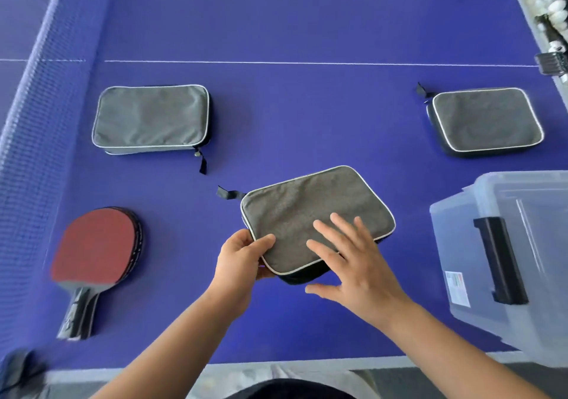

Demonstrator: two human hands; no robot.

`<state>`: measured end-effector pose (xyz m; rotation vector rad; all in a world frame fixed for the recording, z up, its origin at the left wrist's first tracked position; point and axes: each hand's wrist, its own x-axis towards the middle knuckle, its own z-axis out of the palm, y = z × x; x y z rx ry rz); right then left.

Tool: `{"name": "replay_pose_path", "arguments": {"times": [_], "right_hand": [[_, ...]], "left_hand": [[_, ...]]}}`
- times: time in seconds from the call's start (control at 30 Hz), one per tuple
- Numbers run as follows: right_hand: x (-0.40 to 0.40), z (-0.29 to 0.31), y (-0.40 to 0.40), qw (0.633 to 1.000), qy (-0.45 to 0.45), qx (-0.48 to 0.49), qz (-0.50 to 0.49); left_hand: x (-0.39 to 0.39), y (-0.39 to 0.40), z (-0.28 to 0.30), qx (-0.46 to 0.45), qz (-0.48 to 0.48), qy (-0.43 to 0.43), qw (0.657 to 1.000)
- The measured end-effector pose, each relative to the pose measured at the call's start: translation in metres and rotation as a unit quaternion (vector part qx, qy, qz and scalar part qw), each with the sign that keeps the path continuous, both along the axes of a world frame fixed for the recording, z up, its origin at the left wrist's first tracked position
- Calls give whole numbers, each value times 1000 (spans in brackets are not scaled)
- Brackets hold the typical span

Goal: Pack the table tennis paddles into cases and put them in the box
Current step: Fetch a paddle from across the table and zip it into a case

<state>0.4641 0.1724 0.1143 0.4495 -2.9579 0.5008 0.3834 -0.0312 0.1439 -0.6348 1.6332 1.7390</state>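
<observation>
A grey zipped paddle case (310, 211) lies in front of me on the blue table. My left hand (242, 260) grips its near left corner, thumb on top. My right hand (353, 263) rests on the case's near right part with fingers spread and straight. A second grey case (150, 119) lies at the far left, and a third grey case (485, 120) at the far right. A stack of red-faced paddles (95, 248) lies at the left, handles toward me. The clear plastic box (504, 263) with a black latch stands at the right.
The table net (33, 97) runs along the left side. A tray of white balls (547, 8) sits at the far right corner. The table's near edge (276, 365) is just below my arms. A white line (307, 63) crosses the table.
</observation>
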Motion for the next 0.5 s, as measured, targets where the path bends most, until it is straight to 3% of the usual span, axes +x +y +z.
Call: {"name": "replay_pose_path", "arguments": {"times": [0.27, 0.5], "right_hand": [[3, 15, -94, 989, 87, -83, 82], [11, 34, -154, 986, 53, -157, 0]], "left_hand": [[16, -117, 17, 73, 19, -72, 995], [30, -200, 18, 33, 63, -46, 996]]}}
